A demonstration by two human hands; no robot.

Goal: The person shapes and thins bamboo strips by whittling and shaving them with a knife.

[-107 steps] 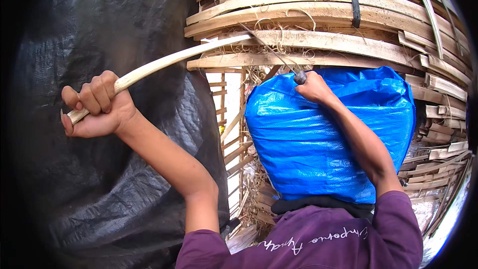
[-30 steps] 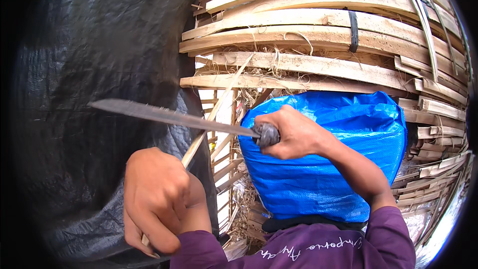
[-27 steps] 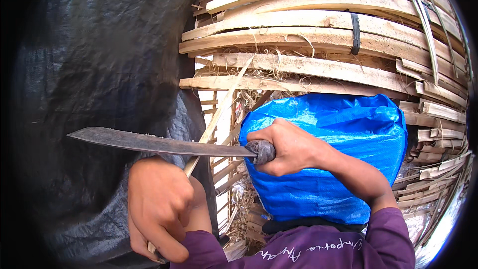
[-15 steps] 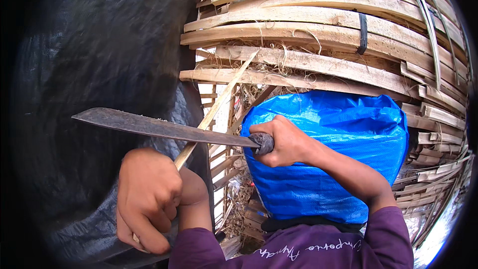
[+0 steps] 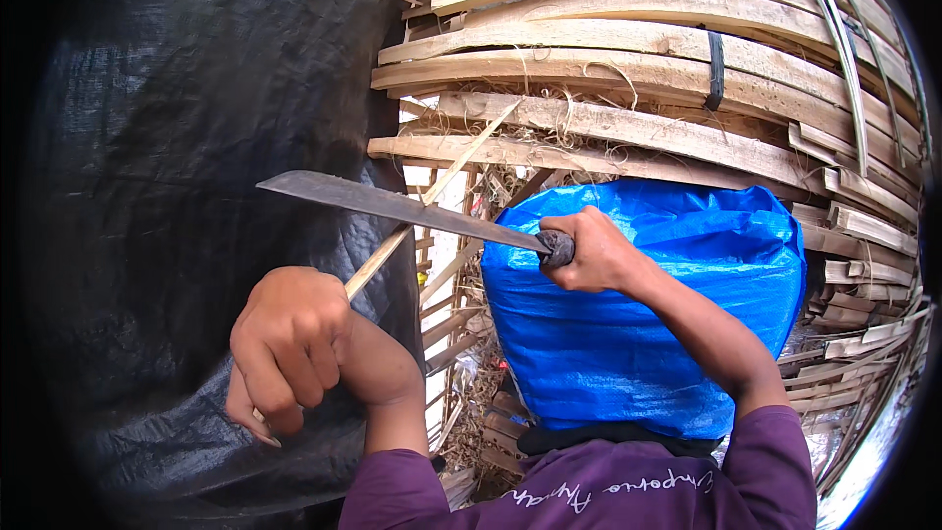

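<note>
My right hand [image 5: 592, 250] is closed round the dark wrapped handle of a machete [image 5: 363, 198], whose long blade points to the left. The blade lies across a thin pale wooden strip [image 5: 378, 263], and I cannot tell whether its edge bites into it. At the lower left, my left hand [image 5: 292, 339] is closed round the near end of that strip, with a short tip showing below the fingers. From there the strip slants up and right, its far end reaching the stacked wooden slats [image 5: 628, 120].
A blue plastic sheet [image 5: 648, 324] covers my lap. Black sheeting [image 5: 216, 118] hangs along the left. Several long slats lie across the far side, one bundle bound with a black band [image 5: 714, 71]. Curly shavings [image 5: 569, 123] are caught between slats, above a slatted floor [image 5: 446, 319].
The machete and my right hand have moved to the right and slightly up, drawing the blade along the strip. My left hand has shifted a little upward, still on the strip.
</note>
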